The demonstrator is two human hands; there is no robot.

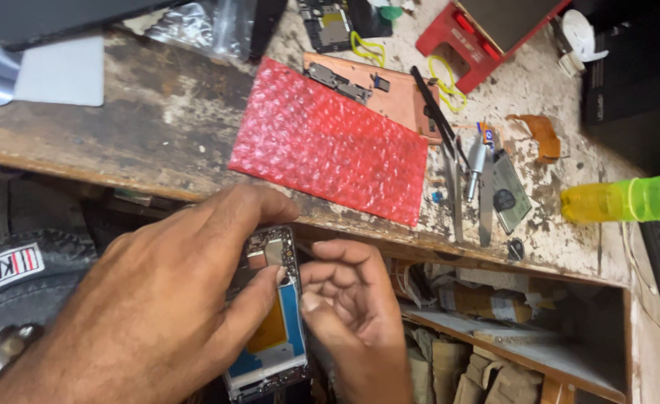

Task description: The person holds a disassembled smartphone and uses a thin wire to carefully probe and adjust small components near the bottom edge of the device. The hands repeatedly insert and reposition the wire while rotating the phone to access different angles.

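Left hand (158, 299) nearest camera, gripping opened phone frame (274, 314) at 6 o'clock, below counter (150, 120) edge. Right hand (349, 299) half-curled, fingertips pinching at frame's right edge. Step appears: working part loose inside frame. Next move needs fine, steady fingertip pull. Red bubble wrap (330, 142) at 12 o'clock.

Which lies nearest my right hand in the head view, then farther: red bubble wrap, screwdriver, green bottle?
From the right hand:
1. Red bubble wrap, just above on the bench.
2. Screwdriver, up and right.
3. Green bottle, far right edge.
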